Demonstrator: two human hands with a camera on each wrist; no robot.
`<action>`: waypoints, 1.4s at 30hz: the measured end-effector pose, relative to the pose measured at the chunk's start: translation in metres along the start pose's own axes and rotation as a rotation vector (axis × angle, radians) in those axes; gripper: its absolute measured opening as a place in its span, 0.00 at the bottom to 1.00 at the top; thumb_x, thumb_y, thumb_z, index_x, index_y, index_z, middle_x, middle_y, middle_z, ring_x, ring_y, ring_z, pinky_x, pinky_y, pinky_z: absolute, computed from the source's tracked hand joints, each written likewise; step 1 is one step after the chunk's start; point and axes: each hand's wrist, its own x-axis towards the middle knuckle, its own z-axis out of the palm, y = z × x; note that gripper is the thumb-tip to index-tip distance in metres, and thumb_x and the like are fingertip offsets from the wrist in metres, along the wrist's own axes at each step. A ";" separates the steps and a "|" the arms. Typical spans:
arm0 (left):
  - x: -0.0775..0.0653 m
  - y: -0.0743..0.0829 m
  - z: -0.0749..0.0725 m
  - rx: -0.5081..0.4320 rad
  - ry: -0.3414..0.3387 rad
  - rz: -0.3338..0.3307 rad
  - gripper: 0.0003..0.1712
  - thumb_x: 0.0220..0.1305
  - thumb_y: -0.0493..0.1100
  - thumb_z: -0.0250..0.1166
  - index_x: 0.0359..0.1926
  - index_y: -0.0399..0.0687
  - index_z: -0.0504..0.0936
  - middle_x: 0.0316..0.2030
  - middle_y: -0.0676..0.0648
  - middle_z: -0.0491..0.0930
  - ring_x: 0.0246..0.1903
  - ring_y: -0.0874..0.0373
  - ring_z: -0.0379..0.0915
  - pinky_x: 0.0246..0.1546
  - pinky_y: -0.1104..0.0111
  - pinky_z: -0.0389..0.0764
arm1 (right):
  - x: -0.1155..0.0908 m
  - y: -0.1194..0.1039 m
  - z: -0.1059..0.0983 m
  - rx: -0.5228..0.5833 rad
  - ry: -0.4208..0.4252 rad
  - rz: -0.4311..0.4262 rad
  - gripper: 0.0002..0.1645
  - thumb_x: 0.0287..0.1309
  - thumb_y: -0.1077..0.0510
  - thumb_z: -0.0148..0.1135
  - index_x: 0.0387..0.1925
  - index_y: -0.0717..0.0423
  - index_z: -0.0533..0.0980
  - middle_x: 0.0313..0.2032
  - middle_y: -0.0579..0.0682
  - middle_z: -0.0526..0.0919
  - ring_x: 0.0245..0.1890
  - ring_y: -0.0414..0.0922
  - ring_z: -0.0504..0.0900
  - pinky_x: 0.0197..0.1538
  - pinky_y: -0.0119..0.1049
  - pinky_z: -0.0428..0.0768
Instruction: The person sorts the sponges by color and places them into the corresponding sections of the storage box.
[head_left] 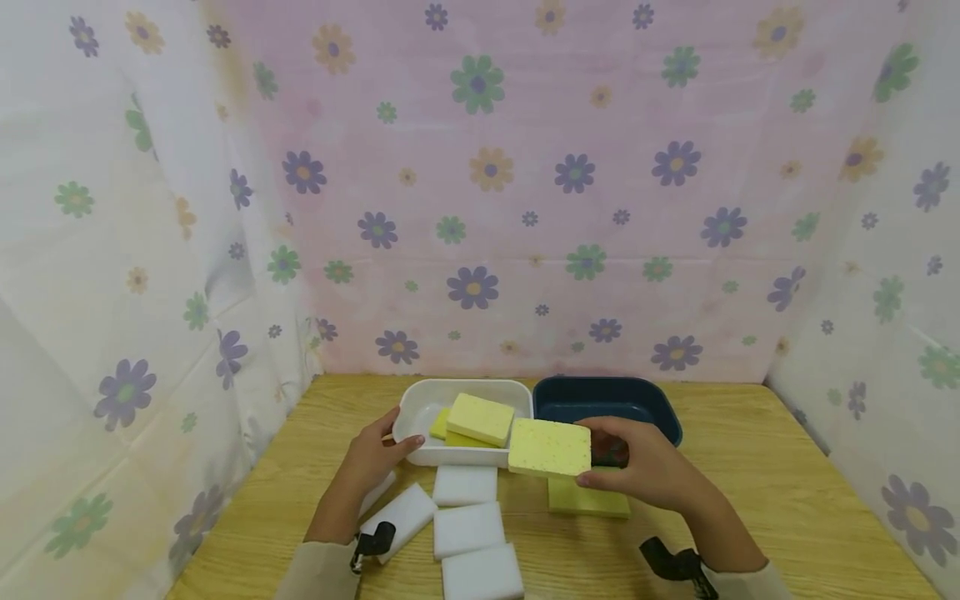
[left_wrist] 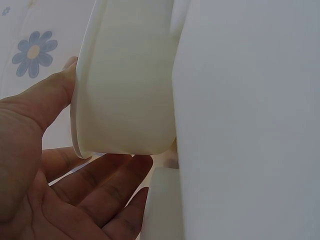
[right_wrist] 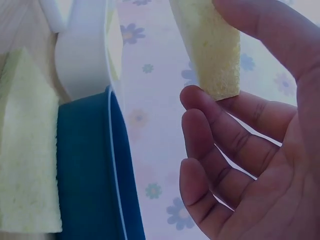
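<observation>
My right hand point(head_left: 648, 462) pinches a yellow speckled sponge point(head_left: 551, 447) by its right end, above the table near the white tub's front right corner. In the right wrist view the sponge point(right_wrist: 212, 50) sits between thumb and fingers. My left hand point(head_left: 375, 454) holds the left end of the white tub point(head_left: 465, 457). In the left wrist view the thumb lies at the tub's rim point(left_wrist: 76, 115) and the fingers are against its outside. Several yellow sponges point(head_left: 482, 419) lie inside the tub, one on top of others. Another yellow sponge point(head_left: 588, 500) lies on the table below my right hand.
A dark blue tub point(head_left: 667, 417) stands against the white tub's right side; my right hand covers part of it. Several white sponges point(head_left: 468, 530) lie on the wooden table point(head_left: 757, 483) in front of the white tub. Flowered cloth point(head_left: 525, 250) hangs behind and at both sides.
</observation>
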 end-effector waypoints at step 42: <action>0.001 -0.002 0.000 -0.035 -0.005 -0.002 0.55 0.65 0.61 0.72 0.82 0.45 0.55 0.76 0.36 0.64 0.67 0.37 0.73 0.58 0.52 0.83 | 0.105 -0.019 0.073 -0.138 0.131 0.005 0.45 0.53 0.37 0.79 0.69 0.45 0.74 0.46 0.41 0.83 0.45 0.48 0.85 0.43 0.37 0.84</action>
